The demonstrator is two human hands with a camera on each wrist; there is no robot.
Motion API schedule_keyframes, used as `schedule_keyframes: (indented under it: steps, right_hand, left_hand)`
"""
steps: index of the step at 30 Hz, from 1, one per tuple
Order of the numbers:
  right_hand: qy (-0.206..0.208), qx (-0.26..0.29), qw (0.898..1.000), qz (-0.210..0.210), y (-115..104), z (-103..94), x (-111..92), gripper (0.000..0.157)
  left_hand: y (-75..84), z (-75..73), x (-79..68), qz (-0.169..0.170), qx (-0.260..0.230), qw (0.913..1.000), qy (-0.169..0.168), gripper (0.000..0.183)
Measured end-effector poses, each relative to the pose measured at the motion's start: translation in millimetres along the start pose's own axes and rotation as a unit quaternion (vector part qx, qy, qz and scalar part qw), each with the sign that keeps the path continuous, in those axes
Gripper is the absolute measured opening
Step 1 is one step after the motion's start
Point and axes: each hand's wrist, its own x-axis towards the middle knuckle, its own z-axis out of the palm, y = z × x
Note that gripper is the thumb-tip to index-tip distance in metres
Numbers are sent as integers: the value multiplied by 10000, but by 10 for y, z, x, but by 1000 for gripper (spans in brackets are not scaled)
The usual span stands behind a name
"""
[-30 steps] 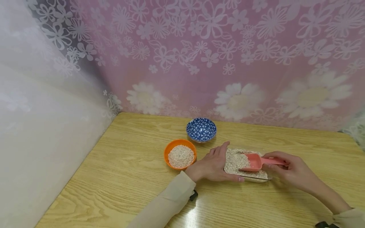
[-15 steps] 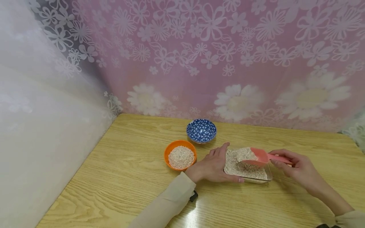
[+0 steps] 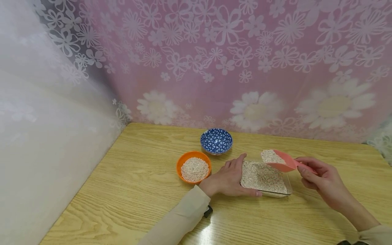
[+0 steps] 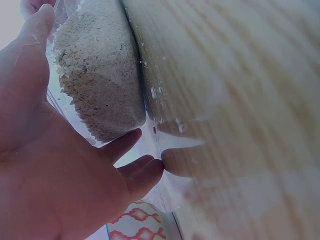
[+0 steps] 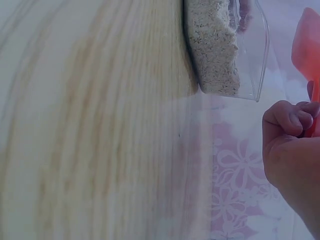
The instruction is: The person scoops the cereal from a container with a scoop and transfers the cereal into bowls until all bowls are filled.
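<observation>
My left hand (image 3: 228, 178) holds the left end of a clear rectangular container (image 3: 290, 191), thumb along its near side and fingers toward its far side. Pale oat flakes (image 4: 100, 70) fill much of it. My right hand (image 3: 324, 182) grips the handle of a pink scoop (image 3: 283, 166), raised over the container's far right part. A heap of oats (image 3: 271, 156) lies in the scoop. In the right wrist view, curled fingers (image 5: 285, 117) wrap the scoop's handle, and its bowl is partly cut off by the frame edge.
An orange bowl (image 3: 180, 173) with a mound of oats stands left of the container, close to my left wrist. Behind it sits a blue and white patterned bowl (image 3: 216, 141). A pink flowered curtain (image 3: 196, 85) hangs along the wooden table's (image 3: 128, 177) back edge.
The right hand has lifted the pink scoop up out of the oats in the container, now with a load in it. The left hand has stayed in place.
</observation>
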Motion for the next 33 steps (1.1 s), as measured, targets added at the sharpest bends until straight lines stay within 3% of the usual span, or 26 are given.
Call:
schedule_keyframes:
  steps: [10, 15, 19, 23, 33]
  right_hand:
    - [23, -161, 9998, -68, -8, 45, 30, 42]
    - [78, -256, 9996, -108, -30, 83, 69, 41]
    - [59, -194, 9996, -197, -52, 132, 112, 41]
    - [118, -235, 9992, -306, -55, 193, 154, 40]
    - [160, -442, 9976, -501, -69, 368, 239, 36]
  left_hand:
    - [-12, -19, 0, 215, 259, 9994, 96, 124]
    - [-25, -112, -45, 299, 129, 9992, 235, 122]
    - [-71, -228, -104, 442, -77, 9975, 541, 115]
    - [-151, -360, -202, 546, -205, 9943, 889, 105]
    - [-528, -564, -521, 310, -616, 9862, 1505, 87]
